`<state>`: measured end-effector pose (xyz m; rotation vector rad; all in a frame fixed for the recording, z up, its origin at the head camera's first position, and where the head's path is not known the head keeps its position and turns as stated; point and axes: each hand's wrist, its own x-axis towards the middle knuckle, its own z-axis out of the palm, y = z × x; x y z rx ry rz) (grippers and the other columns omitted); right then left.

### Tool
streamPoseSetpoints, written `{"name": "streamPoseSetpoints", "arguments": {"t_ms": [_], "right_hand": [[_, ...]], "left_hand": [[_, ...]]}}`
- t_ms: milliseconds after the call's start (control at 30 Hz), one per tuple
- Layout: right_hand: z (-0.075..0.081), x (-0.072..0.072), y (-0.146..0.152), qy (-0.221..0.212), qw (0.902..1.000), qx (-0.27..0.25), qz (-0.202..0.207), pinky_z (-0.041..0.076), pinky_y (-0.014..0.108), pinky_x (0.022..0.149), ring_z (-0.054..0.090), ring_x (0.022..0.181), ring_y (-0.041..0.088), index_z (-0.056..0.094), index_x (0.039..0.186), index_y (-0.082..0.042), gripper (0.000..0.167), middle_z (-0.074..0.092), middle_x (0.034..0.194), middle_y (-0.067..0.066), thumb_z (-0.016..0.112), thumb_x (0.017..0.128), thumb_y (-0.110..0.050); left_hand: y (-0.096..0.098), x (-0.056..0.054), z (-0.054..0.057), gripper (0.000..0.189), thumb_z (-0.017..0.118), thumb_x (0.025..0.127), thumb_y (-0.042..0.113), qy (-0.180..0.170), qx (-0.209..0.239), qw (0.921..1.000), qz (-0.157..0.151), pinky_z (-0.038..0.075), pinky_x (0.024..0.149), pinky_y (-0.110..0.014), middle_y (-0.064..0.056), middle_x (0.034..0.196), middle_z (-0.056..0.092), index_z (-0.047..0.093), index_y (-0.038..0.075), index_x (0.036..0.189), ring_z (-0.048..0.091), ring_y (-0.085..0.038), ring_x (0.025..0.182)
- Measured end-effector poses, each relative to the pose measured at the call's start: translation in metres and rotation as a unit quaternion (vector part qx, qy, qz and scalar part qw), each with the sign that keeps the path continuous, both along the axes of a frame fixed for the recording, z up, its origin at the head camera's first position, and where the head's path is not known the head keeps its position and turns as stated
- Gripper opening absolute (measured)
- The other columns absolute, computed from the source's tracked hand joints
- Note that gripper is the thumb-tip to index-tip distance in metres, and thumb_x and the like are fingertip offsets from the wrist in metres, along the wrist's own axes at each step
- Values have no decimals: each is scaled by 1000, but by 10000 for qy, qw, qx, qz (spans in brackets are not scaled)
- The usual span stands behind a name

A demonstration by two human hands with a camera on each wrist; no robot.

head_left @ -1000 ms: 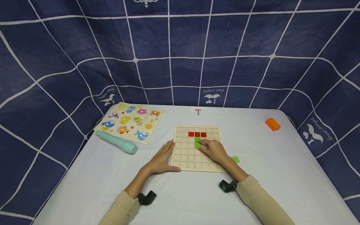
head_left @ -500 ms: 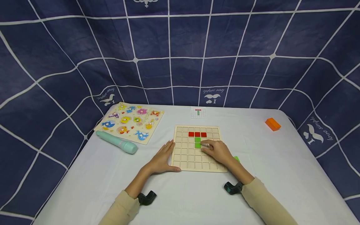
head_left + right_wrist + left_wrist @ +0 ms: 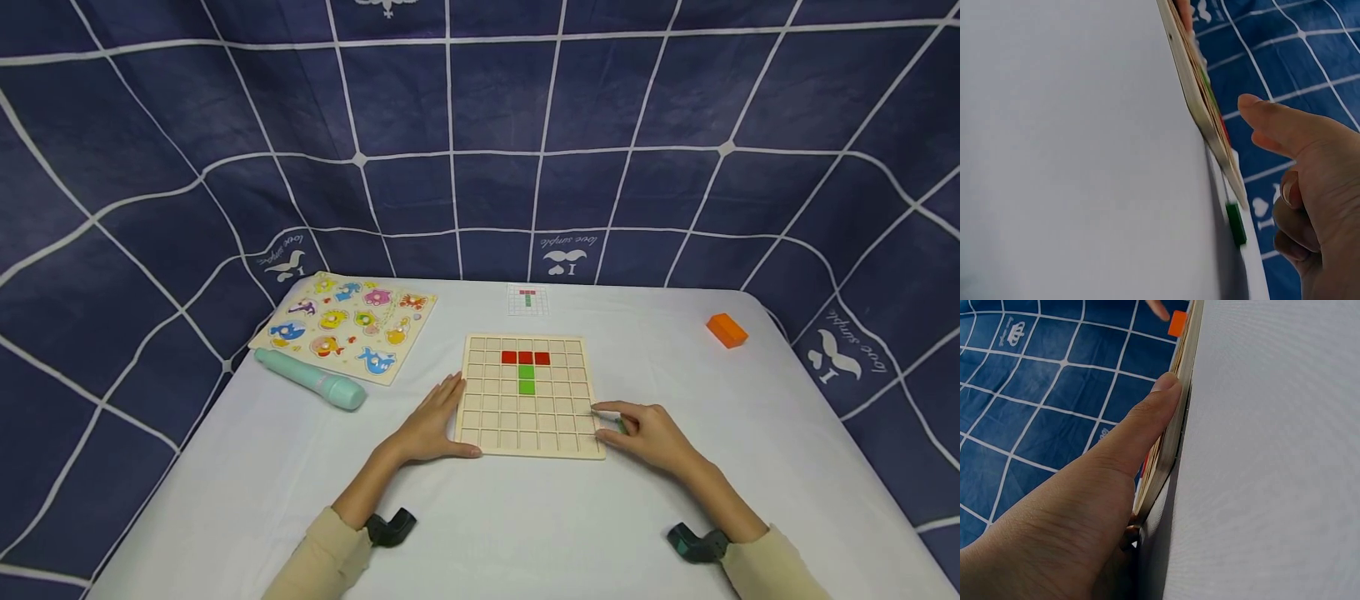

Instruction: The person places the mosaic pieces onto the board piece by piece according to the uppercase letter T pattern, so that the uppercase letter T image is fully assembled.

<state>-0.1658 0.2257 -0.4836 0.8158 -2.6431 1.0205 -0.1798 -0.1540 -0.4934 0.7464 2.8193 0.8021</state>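
A wooden grid board (image 3: 495, 417) lies on the white table. Three red tiles (image 3: 526, 357) form a row across its upper part, with two green tiles (image 3: 527, 380) below the middle one. My left hand (image 3: 430, 425) rests against the board's left side and near corner, its thumb (image 3: 1159, 403) straight along the edge. Beyond the right edge hovers my right hand (image 3: 651, 435), thumb and index finger apart with nothing pinched between them. Just beneath it a loose green tile (image 3: 1235, 224) lies on the table beside the board, mostly hidden by the fingers in the head view.
A small pattern card (image 3: 528, 300) lies behind the board. At the left are an animal puzzle board (image 3: 348, 321) and a mint-green microphone-shaped object (image 3: 311, 379). An orange block (image 3: 727, 331) sits at the far right. A blue checked cloth (image 3: 495, 192) hangs behind the table.
My right hand has moved from the green tiles on the board to the right, over the loose green tile beside it. The left hand has stayed in place.
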Motion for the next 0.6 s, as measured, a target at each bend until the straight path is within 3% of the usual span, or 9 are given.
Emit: {"name": "streamPoseSetpoints", "arguments": {"t_ms": [267, 600], "right_hand": [[-3, 11, 39, 112, 9986, 200, -480, 22, 16, 38, 22, 44, -4, 69, 106, -20, 37, 27, 50, -20, 79, 72, -30], [-3, 9, 43, 168, 9977, 268, -607, 22, 17, 38, 22, 44, -4, 70, 105, -16, 37, 26, 51, -19, 80, 71, -27]], "left_hand": [[0, 0, 0, 125, 67, 60, 72, 12, 58, 10000, -29, 5, 113, -35, -12, 154, 5, 11, 3, 148, 1, -23, 140], [0, 0, 2, 124, 68, 60, 71, -14, -51, 10000, -13, 5, 112, -33, -11, 154, 6, 12, 2, 147, 0, -21, 140]]}}
